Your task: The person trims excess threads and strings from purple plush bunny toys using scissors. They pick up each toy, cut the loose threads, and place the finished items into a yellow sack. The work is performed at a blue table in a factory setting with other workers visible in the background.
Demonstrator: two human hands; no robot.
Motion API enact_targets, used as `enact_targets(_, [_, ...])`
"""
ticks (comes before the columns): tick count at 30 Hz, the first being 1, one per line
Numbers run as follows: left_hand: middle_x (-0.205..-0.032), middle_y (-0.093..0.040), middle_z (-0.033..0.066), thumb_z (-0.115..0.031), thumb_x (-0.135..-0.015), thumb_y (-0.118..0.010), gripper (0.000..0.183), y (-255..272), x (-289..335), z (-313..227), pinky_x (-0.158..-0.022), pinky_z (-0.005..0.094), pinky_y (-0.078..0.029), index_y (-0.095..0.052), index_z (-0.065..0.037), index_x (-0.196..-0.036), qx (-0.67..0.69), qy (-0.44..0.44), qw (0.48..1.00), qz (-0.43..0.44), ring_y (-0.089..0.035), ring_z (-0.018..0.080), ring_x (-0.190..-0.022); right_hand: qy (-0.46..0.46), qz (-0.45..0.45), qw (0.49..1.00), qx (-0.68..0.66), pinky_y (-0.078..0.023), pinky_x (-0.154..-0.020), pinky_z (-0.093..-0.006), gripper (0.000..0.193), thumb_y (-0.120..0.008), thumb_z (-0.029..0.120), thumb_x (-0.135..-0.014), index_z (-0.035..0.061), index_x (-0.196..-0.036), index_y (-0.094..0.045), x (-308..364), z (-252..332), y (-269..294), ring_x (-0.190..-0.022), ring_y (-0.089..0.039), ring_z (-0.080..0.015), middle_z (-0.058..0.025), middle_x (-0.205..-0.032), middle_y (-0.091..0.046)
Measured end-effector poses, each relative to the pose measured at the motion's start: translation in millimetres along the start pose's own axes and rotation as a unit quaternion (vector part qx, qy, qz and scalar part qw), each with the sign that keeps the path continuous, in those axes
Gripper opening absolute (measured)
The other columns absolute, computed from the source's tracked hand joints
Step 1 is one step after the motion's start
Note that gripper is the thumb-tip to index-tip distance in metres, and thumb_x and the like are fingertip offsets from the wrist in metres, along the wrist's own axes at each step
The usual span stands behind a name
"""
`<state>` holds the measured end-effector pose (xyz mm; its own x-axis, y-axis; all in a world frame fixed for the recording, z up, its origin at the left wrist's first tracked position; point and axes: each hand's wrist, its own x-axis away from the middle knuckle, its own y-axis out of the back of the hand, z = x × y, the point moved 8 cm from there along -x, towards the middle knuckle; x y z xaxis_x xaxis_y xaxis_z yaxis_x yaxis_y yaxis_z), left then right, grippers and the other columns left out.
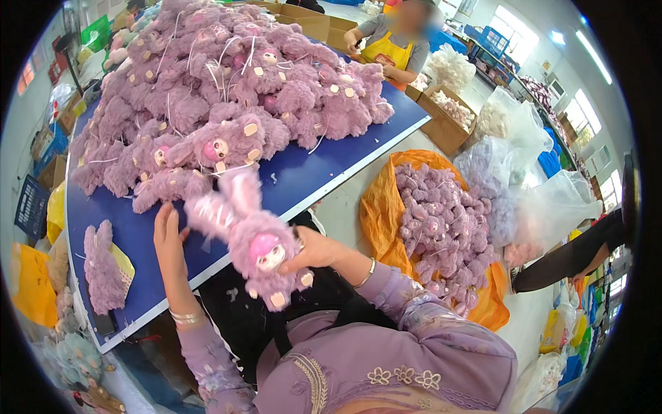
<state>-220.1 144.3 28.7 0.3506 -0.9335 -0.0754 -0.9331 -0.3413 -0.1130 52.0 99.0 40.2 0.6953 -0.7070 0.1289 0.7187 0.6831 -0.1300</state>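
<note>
a: what's the right hand doing there?
b: clamped on a purple plush doll, thumb pressed by its face. the doll is tilted at the near edge of the blue table, ears leaning toward the tabletop, feet out past the edge.
a: and the left hand?
b: fingers and thumb apart, at the near side of the table, close to the doll's ears. can't tell if it's touching them tbh.
a: what else is on that table?
b: a huge heap of purple plush toys over most of it, loose white strings poking out. plus a lone plush at the table's left end, beside a yellowish sheet.
a: and around it?
b: orange sack full of purple plush on the floor right of the table, cardboard box off its far right corner. someone in a yellow apron is at the table's far side.
</note>
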Motion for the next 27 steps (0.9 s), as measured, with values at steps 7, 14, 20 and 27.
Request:
enact_targets(7, [-0.117, -0.057, 0.0088, -0.006, -0.08, -0.067, 0.055, -106.8, 113.0, -11.7, -0.087, 0.0298, -0.047, -0.045, 0.002, -0.129, 0.08, 0.066, 0.962, 0.251, -0.056, 0.0151, -0.102, 0.086, -0.075, 0.993, -0.019, -0.043, -0.095, -0.0311, 0.068, -0.078, 0.012, -0.072, -0.0043, -0.13, -0.045, -3.3, 21.4, -1.1, -0.107, -0.055, -0.0165, -0.0087, -0.122, -0.057])
enact_targets(14, [-0.104, -0.061, 0.006, -0.004, -0.079, -0.068, 0.046, -122.4, 124.6, -12.4, -0.07, 0.0232, -0.049, -0.05, 0.001, -0.121, -0.031, 0.088, 0.965, 0.246, -0.059, 0.0103, -0.085, 0.103, -0.109, 0.987, 0.054, -0.045, -0.09, -0.0313, 0.066, -0.08, 0.024, -0.07, -0.0055, -0.121, -0.051, 15.3, 38.8, 17.6, -0.099, -0.056, -0.0181, -0.0136, -0.109, -0.061])
enact_targets(20, [-0.094, -0.064, 0.0047, -0.002, -0.079, -0.069, 0.038, -141.6, 134.5, -10.2, -0.063, 0.0231, -0.047, -0.056, 0.002, -0.114, -0.1, 0.118, 0.948, 0.277, -0.059, 0.0086, -0.075, 0.14, -0.129, 0.975, 0.111, -0.044, -0.091, -0.032, 0.064, -0.081, 0.024, -0.069, -0.0038, -0.119, -0.052, 31.7, 47.2, 35.3, -0.101, -0.056, -0.0176, -0.0125, -0.111, -0.061])
enact_targets(27, [-0.092, -0.064, 0.0045, -0.002, -0.076, -0.07, 0.033, -159.9, 136.7, -0.6, -0.064, 0.0236, -0.047, -0.06, 0.002, -0.107, -0.151, 0.171, 0.93, 0.288, -0.06, 0.0092, -0.077, 0.181, -0.096, 0.97, 0.134, -0.046, -0.092, -0.0346, 0.072, -0.08, 0.027, -0.067, -0.0082, -0.121, -0.048, 47.1, 48.3, 49.7, -0.103, -0.06, -0.0269, -0.0203, -0.112, -0.061])
